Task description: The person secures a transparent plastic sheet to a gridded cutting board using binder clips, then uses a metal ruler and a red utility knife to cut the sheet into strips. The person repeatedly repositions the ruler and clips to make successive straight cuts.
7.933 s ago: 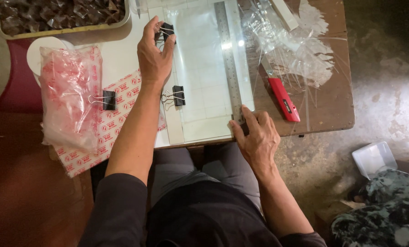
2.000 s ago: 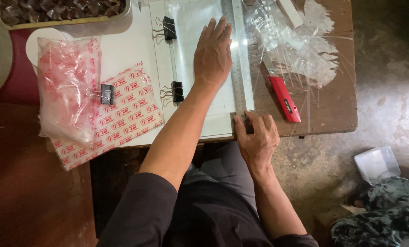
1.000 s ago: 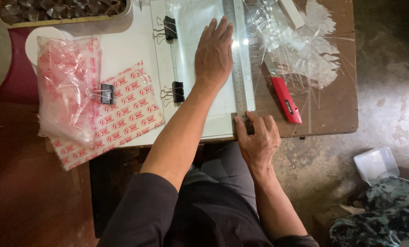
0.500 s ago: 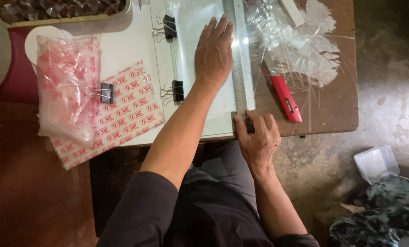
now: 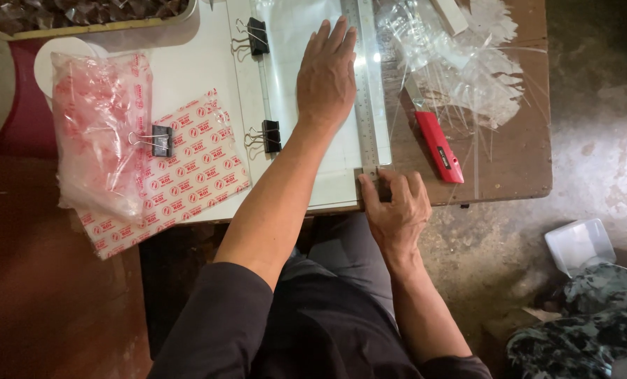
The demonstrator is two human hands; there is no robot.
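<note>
My left hand (image 5: 325, 78) lies flat, fingers together, on a clear plastic sheet (image 5: 299, 42) spread over a white board (image 5: 208, 84). A long metal ruler (image 5: 366, 91) runs along the sheet's right side, just beside that hand. My right hand (image 5: 395, 207) pinches the ruler's near end at the table's front edge. Two black binder clips (image 5: 257, 35) (image 5: 270, 135) grip the sheet's left edge.
A red utility knife (image 5: 438, 146) lies on the brown table (image 5: 510, 161) right of the ruler, under a heap of clear plastic offcuts (image 5: 461, 56). At the left is a stack of red-printed bags (image 5: 166, 175) with a clip (image 5: 160, 140). A tray (image 5: 82, 17) sits at the back.
Nearly eight seconds ago my left hand was at the far binder clip; it has moved right and now presses flat on the sheet. Over the last second nothing has visibly moved.
</note>
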